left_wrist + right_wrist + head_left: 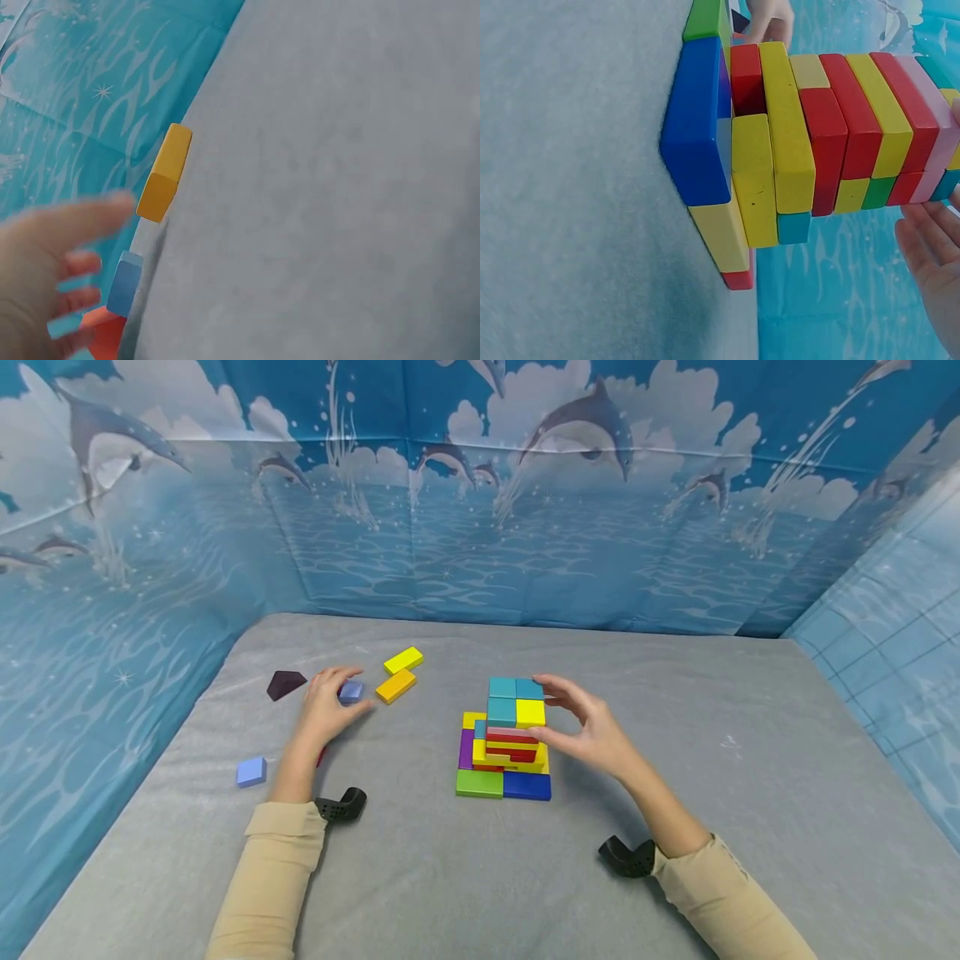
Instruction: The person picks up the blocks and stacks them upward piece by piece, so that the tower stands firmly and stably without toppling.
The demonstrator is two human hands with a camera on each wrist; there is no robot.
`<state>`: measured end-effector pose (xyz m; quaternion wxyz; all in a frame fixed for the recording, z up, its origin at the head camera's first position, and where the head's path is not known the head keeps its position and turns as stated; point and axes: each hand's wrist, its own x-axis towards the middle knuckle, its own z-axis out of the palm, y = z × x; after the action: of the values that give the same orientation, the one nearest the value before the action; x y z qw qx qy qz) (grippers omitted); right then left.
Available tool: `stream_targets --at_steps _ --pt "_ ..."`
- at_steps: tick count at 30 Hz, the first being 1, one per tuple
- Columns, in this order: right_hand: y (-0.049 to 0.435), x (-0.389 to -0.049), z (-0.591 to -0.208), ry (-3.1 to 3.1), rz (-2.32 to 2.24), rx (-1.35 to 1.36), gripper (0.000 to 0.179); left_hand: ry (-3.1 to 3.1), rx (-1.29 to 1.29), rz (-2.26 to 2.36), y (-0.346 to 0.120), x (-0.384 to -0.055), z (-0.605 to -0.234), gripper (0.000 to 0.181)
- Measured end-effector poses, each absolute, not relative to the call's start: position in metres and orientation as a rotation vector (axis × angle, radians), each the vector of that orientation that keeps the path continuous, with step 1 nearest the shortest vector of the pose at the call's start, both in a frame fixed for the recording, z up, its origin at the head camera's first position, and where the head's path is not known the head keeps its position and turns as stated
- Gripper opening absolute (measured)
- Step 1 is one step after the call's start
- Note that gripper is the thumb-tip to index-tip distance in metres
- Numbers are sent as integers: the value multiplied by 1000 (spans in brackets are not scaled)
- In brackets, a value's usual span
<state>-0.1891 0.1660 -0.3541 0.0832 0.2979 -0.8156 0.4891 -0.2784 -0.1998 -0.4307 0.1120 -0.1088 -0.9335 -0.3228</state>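
Close beside a periwinkle-blue block, my left hand has its thumb and index finger spread. In the left wrist view, that index finger points out straight and the blue block stands beyond the fingers. My right hand holds the top of a tower of colored blocks, thumb at the front and fingers toward the back. Teal blocks and a yellow block form its top. Pink, red and yellow layers show below in the right wrist view.
Two yellow blocks lie to the right of my left hand. A dark block and another blue block lie to its left. A red block is partly hidden by the left wrist. A dolphin-print curtain stands behind the grey surface.
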Motion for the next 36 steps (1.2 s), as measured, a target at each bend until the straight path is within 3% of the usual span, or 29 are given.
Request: stream_targets --at_steps 10,22,36 --pt "165 -188 -352 -2458 1484 864 59 -2795 -249 -941 -203 -279 -437 38" --pt "166 -187 -352 -2469 1513 842 59 -2612 -233 -1147 -196 -277 -434 34" --pt "166 -187 -352 -2483 1510 834 58 -2242 -827 -1631 -103 -239 -357 28"
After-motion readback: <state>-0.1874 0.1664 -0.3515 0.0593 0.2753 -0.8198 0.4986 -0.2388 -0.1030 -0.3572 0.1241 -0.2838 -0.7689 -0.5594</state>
